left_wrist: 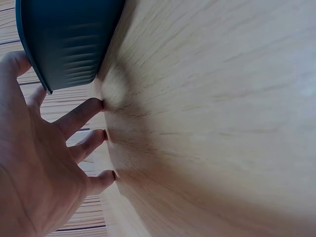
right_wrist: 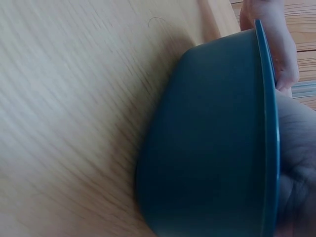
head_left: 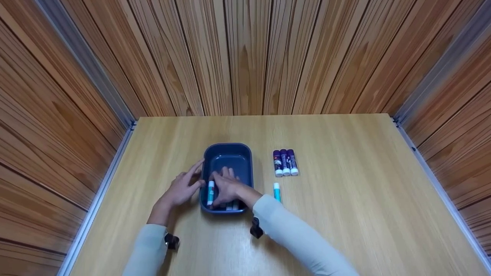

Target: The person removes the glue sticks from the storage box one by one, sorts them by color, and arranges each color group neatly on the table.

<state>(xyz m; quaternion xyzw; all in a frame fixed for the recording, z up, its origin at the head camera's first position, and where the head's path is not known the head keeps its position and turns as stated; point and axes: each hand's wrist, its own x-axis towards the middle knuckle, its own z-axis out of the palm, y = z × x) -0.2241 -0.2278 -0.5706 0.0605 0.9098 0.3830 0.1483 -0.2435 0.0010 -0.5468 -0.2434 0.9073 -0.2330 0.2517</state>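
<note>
A dark blue rectangular tub (head_left: 248,163) stands on the table left of centre. My left hand (head_left: 183,188) is at the tub's left side, thumb and index finger at the rim; in the left wrist view its other fingers (left_wrist: 81,118) are spread, tips by the tabletop. My right hand (head_left: 229,188) reaches down inside the tub. Its thumb and index finger pinch a teal-and-white glue stick (head_left: 210,193) by the two ends, near the left wall. More sticks (head_left: 232,206) lie at the tub's near end, partly covered by that hand. The right wrist view shows mostly the tub's outer wall (right_wrist: 207,138).
Right of the tub, three purple glue sticks (head_left: 285,163) with white ends lie side by side. Nearer me is one teal glue stick (head_left: 277,191), partly hidden by the right sleeve (head_left: 299,234). Wood-panelled walls (head_left: 245,57) enclose the table (head_left: 364,184) at the back and sides.
</note>
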